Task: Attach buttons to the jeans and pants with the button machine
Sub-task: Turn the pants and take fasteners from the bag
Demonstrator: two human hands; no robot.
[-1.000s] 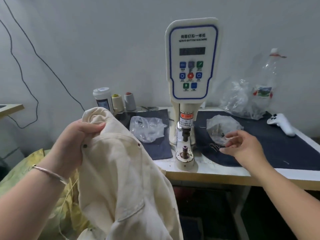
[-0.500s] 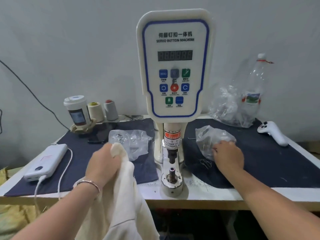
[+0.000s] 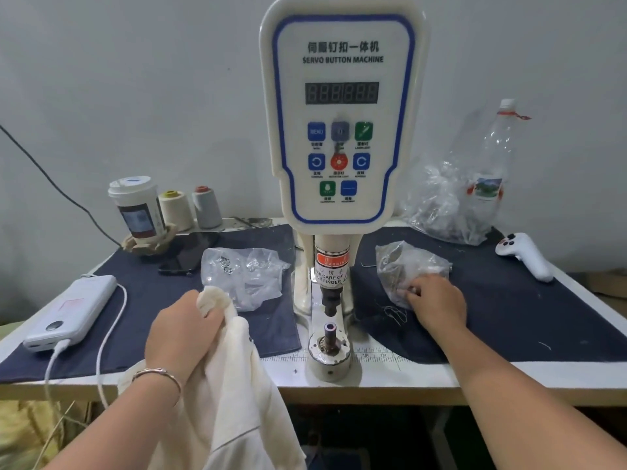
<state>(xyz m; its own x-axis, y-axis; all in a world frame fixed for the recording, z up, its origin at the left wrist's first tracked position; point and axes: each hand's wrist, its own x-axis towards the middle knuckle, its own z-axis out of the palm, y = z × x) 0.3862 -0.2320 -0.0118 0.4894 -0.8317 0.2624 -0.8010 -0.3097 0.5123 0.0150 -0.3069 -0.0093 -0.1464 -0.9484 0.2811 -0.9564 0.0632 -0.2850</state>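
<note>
Button machine [image 3: 342, 130] stands mid-desk, and I take it as my landmark; its lower post [image 3: 330, 334] sits bare at the near desk edge. Left of the post, my left hand [image 3: 179, 337] grips a bunched fold of the cream pants [image 3: 234, 395], fingers curled round the cloth, the rest of the garment hanging off the front of the desk [image 3: 509, 378]. Right of the machine, my right hand [image 3: 437, 303] rests on the dark mat with fingertips [image 3: 412, 292] pinching into the near edge of a small clear bag [image 3: 407, 269]; what is in the bag I cannot make out. A second clear bag [image 3: 244, 276] with small metal pieces lies just left of the machine column. Farther left: a power bank [image 3: 71, 313] with white cable, a dark phone [image 3: 186, 256], a lidded cup [image 3: 135, 208], two thread cones [image 3: 190, 206] by the wall. Far right of the machine: a crumpled plastic bag [image 3: 441, 205], an empty bottle [image 3: 492, 164], a white controller [image 3: 524, 254].
</note>
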